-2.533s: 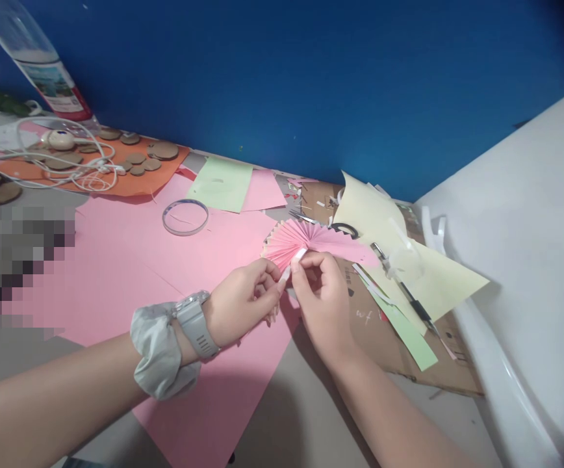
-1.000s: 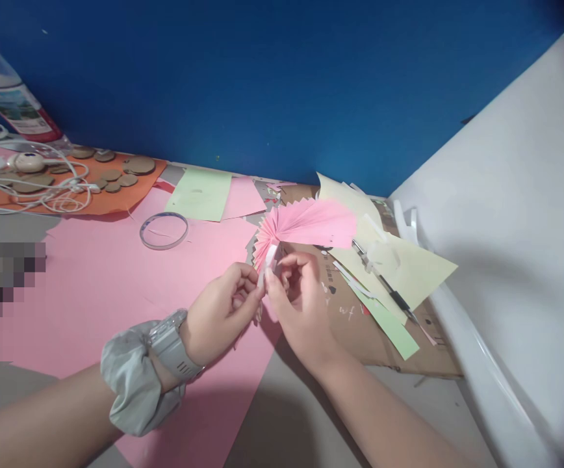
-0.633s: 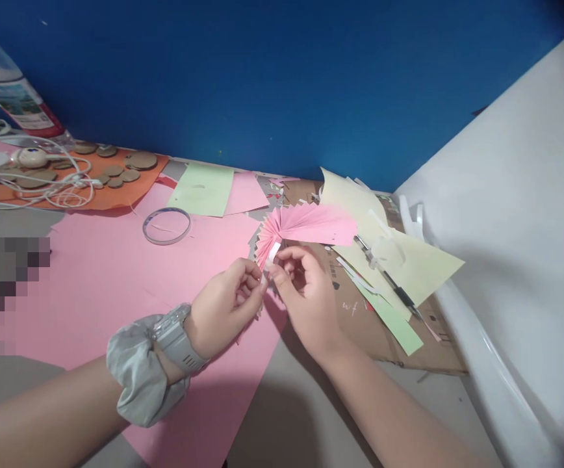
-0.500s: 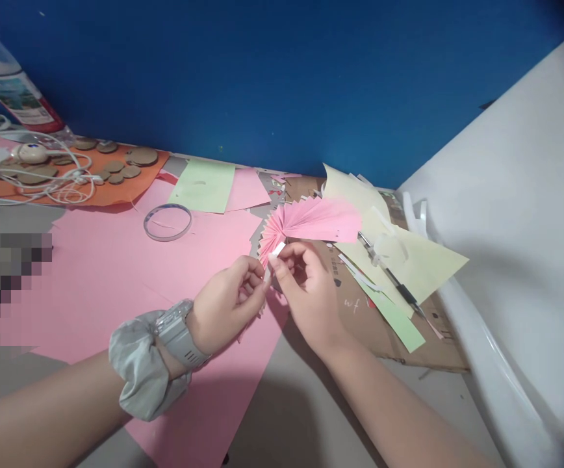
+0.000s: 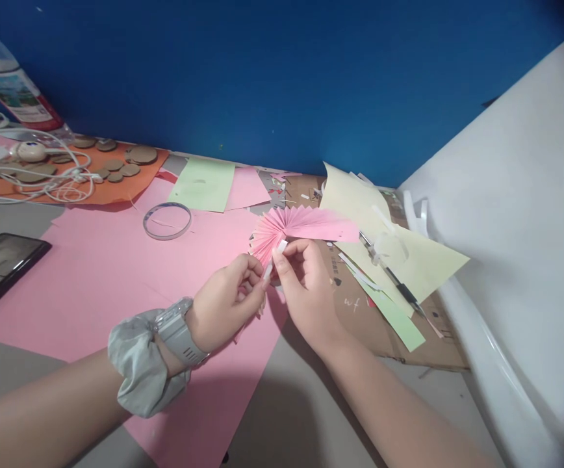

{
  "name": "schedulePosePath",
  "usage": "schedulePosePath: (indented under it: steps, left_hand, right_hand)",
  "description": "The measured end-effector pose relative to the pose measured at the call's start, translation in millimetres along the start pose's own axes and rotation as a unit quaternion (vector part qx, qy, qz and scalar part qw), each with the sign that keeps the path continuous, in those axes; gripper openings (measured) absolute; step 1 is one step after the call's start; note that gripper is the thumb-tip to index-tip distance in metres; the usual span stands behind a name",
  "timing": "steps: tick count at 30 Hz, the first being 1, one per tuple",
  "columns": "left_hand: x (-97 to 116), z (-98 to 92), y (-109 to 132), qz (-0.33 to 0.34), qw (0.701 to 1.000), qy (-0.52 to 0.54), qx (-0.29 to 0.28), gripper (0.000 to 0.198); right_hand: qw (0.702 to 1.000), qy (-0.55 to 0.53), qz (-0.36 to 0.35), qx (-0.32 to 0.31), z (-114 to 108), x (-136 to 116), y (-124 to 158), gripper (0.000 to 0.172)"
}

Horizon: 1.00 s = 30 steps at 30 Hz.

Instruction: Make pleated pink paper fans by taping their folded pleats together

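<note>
A pleated pink paper fan [image 5: 306, 223] spreads out in an arc beyond my fingertips, its long flat end reaching right. A small white strip [image 5: 282, 246], perhaps tape, lies along the fan's gathered middle. My left hand [image 5: 223, 305], with a grey watch and a scrunchie at the wrist, is closed, thumb and fingers pinching the fan's lower left part. Close beside it, my right hand [image 5: 308, 292] is also closed, its thumb against the white strip and the fan's centre. The folds between the two hands are partly hidden by my fingers.
Large pink paper [image 5: 165, 279] covers the table, with a tape roll [image 5: 167, 221] on it and a phone [image 5: 6, 270] at left. Cardboard [image 5: 350, 305] lies at right under pale sheets and a pen [image 5: 399, 286]. Earphones, cardboard discs and a bottle [image 5: 23, 97] stand far left.
The fan's pleats have shifted slightly, its upper edge sitting lower and its left part turned outward. The white strip stands a bit more upright. Both hands have hardly moved.
</note>
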<state>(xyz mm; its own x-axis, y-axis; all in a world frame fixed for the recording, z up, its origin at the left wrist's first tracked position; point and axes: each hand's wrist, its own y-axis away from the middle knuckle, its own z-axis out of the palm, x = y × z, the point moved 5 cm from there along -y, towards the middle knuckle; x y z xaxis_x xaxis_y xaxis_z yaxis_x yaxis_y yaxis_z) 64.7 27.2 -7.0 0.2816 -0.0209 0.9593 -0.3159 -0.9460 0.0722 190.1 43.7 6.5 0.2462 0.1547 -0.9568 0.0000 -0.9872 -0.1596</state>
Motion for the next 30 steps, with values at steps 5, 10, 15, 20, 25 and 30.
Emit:
schedulePosePath:
  steps: [5, 10, 15, 20, 25, 30]
  left_hand:
    - [-2.7, 1.4, -1.1, -0.009, 0.998, 0.06, 0.001, 0.014]
    - [-3.1, 1.5, -3.9, -0.01, 0.996, 0.092, 0.011, 0.012]
    - [1.2, 1.2, -4.4, -0.014, 0.996, 0.085, 0.01, 0.012]
    - [4.5, 1.0, -4.3, -0.009, 0.997, 0.082, 0.005, 0.011]
    - [2.8, 1.8, -3.5, -0.013, 0.996, 0.087, -0.001, 0.011]
    - [2.8, 2.4, -3.8, -0.013, 0.996, 0.089, -0.004, 0.01]
  right_hand:
    - [0.999, -0.019, 0.021, -0.017, 0.3, 4.8, -2.4, 0.01]
    - [0.999, -0.025, 0.003, -0.026, 1.1, 2.6, -3.4, 0.008]
    - [0.999, -0.005, -0.008, -0.032, 2.8, 0.0, -2.2, 0.008]
    - [1.0, 0.0, -0.002, -0.026, 3.9, -1.5, -0.9, 0.007]
    - [1.0, 0.0, 0.002, -0.016, 3.3, -2.5, -1.2, 0.005]
    - [1.0, -0.002, -0.004, -0.013, 2.6, -2.9, -2.1, 0.004]
